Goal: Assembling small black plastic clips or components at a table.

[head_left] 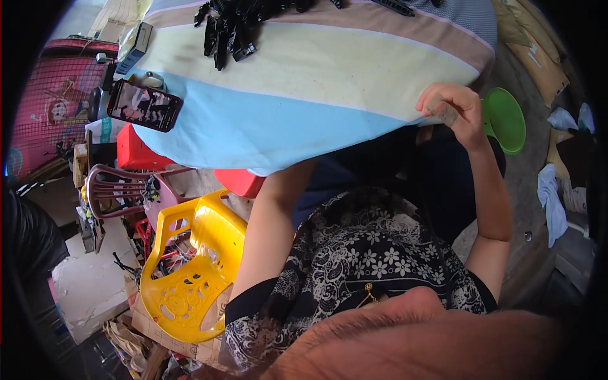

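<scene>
A striped cloth (304, 76) in blue, cream and brown covers the table in front of me. My right hand (457, 111) is at the cloth's right front edge, its fingers curled and pinching the edge. A rough grey-brown patch shows on one of its digits; I cannot make out whether it is a covering or dirt. My left forearm reaches under the cloth's hanging front edge, which hides my left hand. Several black plastic pieces (231, 28) lie heaped at the far side of the table.
A phone (144, 106) with a lit screen stands at the table's left edge, by a small box (135, 47). Left of me are a yellow plastic chair (196, 266), a maroon chair (117, 190) and red stools (239, 182). A green basin (506, 120) is at the right.
</scene>
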The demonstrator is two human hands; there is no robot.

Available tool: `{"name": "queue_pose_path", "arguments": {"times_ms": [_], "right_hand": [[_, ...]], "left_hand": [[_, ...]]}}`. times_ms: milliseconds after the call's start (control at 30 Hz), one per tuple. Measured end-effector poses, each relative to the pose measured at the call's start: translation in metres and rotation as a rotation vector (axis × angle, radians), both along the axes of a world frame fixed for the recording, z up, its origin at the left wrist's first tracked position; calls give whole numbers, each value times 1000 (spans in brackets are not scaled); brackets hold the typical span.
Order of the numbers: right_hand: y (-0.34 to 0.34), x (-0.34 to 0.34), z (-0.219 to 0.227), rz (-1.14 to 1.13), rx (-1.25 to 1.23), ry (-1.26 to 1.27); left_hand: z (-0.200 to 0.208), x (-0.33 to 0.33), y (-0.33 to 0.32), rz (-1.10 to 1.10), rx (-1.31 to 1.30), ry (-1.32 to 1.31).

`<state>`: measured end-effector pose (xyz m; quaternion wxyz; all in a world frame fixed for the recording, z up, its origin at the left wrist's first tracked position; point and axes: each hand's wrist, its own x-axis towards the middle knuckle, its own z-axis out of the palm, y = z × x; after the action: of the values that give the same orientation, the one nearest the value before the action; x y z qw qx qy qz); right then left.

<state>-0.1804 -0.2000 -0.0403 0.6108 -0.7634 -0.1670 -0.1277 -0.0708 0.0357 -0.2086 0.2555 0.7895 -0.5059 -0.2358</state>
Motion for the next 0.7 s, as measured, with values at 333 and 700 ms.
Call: {"name": "queue_pose_path", "arguments": {"times_ms": [333, 700], "right_hand": [[21, 11, -8, -255, -129, -191], [34, 12, -4, -337, -240, -204]], "left_hand": [[42, -5, 24, 176, -15, -182], [104, -23, 54, 425, 10, -422]]}}
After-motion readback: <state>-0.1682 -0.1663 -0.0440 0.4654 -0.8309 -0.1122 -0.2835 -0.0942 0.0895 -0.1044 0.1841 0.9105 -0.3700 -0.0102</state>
